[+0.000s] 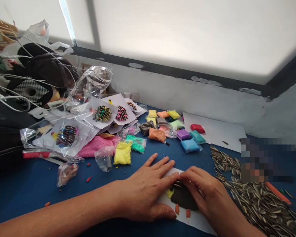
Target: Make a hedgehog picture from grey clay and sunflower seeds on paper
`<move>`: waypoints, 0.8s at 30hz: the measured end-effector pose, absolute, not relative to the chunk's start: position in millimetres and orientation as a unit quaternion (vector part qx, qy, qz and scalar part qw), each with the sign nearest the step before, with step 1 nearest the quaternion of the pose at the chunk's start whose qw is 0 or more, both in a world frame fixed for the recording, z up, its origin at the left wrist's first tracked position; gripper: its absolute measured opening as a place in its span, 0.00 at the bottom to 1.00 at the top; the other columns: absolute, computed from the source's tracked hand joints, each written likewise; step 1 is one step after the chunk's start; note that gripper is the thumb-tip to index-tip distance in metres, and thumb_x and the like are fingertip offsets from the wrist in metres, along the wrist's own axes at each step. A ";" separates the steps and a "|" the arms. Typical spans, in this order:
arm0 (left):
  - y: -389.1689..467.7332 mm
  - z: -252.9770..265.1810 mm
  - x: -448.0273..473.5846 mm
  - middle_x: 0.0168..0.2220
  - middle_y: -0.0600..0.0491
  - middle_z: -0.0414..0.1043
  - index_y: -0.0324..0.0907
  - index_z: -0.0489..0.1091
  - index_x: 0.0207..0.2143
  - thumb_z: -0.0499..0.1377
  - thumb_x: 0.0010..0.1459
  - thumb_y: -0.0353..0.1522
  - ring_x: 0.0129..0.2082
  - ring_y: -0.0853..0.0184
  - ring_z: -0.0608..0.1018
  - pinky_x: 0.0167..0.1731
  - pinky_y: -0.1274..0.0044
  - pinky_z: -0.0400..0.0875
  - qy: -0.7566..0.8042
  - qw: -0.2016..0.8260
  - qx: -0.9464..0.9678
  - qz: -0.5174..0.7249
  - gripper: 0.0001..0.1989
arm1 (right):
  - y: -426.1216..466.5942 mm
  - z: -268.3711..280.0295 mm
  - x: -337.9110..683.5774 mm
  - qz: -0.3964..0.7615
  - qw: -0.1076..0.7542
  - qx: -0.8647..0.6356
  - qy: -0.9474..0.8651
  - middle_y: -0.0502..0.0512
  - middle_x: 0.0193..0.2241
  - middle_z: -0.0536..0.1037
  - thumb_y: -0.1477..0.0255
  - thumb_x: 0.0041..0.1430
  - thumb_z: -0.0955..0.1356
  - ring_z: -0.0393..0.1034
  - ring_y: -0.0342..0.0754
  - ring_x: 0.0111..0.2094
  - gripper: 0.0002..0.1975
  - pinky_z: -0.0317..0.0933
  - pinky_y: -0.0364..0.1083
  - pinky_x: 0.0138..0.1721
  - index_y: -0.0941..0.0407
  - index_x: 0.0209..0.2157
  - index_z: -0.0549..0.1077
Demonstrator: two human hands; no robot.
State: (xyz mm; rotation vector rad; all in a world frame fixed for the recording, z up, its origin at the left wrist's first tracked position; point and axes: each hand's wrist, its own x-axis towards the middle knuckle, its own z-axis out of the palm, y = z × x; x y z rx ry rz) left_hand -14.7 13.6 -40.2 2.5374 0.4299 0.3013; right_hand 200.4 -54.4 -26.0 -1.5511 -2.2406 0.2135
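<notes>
A white sheet of paper (199, 221) lies in front of me on the blue table. On it is a flat dark clay body (184, 199) with a yellow clay head (170, 193) and two small orange clay feet (188, 213). A few striped sunflower seeds sit along the body's upper edge. My left hand (144, 189) rests flat on the paper's left side, fingers spread. At the top of the dark clay, my right hand (207, 189) is closed in a pinch; whatever is between its fingertips is hidden.
Loose sunflower seeds (263, 204) form a pile at the right, by an orange stick (277, 193). Coloured clay packets, including a yellow one (122, 153), lie ahead. Seed-covered figures on paper (103, 113) are stacked at the left, near a black bag (5, 128) and white cables.
</notes>
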 end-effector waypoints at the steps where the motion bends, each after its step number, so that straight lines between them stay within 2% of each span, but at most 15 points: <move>1: 13.5 -40.1 -14.6 0.70 0.38 0.45 0.43 0.48 0.70 0.60 0.61 0.50 0.70 0.47 0.48 0.66 0.53 0.35 0.161 0.271 0.943 0.110 0.42 | -54.6 -25.5 199.9 0.074 0.199 -0.554 -0.805 0.49 0.29 0.76 0.72 0.68 0.61 0.73 0.43 0.31 0.12 0.66 0.40 0.32 0.50 0.36 0.75; 6: 13.5 -41.1 -14.7 0.69 0.38 0.46 0.42 0.50 0.69 0.60 0.60 0.50 0.70 0.48 0.48 0.66 0.54 0.35 0.165 0.265 0.944 0.106 0.42 | -55.4 -21.5 200.6 0.043 0.184 -0.566 -0.803 0.50 0.31 0.76 0.71 0.68 0.61 0.73 0.43 0.32 0.12 0.67 0.40 0.32 0.49 0.37 0.76; 10: 14.5 -41.3 -16.0 0.69 0.37 0.46 0.37 0.54 0.67 0.60 0.60 0.52 0.70 0.49 0.49 0.67 0.54 0.34 0.164 0.274 0.941 0.114 0.42 | -57.6 -13.9 227.6 -0.026 0.181 -0.615 -0.767 0.52 0.34 0.79 0.68 0.66 0.61 0.76 0.46 0.34 0.11 0.69 0.44 0.34 0.50 0.37 0.76; 14: 15.1 -40.4 -16.8 0.69 0.38 0.47 0.38 0.54 0.67 0.60 0.59 0.52 0.70 0.50 0.49 0.67 0.56 0.34 0.164 0.282 0.938 0.119 0.42 | -62.5 -11.5 267.3 -0.107 0.166 -0.674 -0.711 0.56 0.31 0.80 0.62 0.62 0.62 0.77 0.53 0.30 0.15 0.67 0.50 0.25 0.52 0.33 0.77; 16: 15.0 -40.3 -16.7 0.69 0.38 0.46 0.39 0.54 0.67 0.60 0.60 0.52 0.70 0.49 0.49 0.67 0.55 0.35 0.164 0.280 0.938 0.120 0.42 | -64.1 -15.7 279.2 -0.121 0.143 -0.691 -0.698 0.57 0.32 0.80 0.61 0.61 0.62 0.76 0.54 0.29 0.15 0.64 0.50 0.22 0.51 0.32 0.78; 20: 14.5 -40.6 -16.2 0.69 0.37 0.46 0.39 0.54 0.68 0.60 0.60 0.52 0.70 0.48 0.49 0.67 0.54 0.35 0.165 0.275 0.940 0.118 0.42 | -64.0 -28.3 284.4 -0.119 0.105 -0.704 -0.692 0.56 0.31 0.79 0.64 0.58 0.62 0.75 0.54 0.29 0.13 0.63 0.50 0.23 0.50 0.28 0.77; 24: 14.5 -39.2 -16.2 0.69 0.38 0.45 0.39 0.54 0.68 0.60 0.60 0.52 0.70 0.49 0.48 0.67 0.54 0.34 0.166 0.275 0.941 0.109 0.42 | -63.0 -33.2 285.0 -0.106 0.086 -0.709 -0.692 0.55 0.29 0.77 0.65 0.57 0.61 0.75 0.52 0.27 0.13 0.63 0.49 0.23 0.51 0.27 0.75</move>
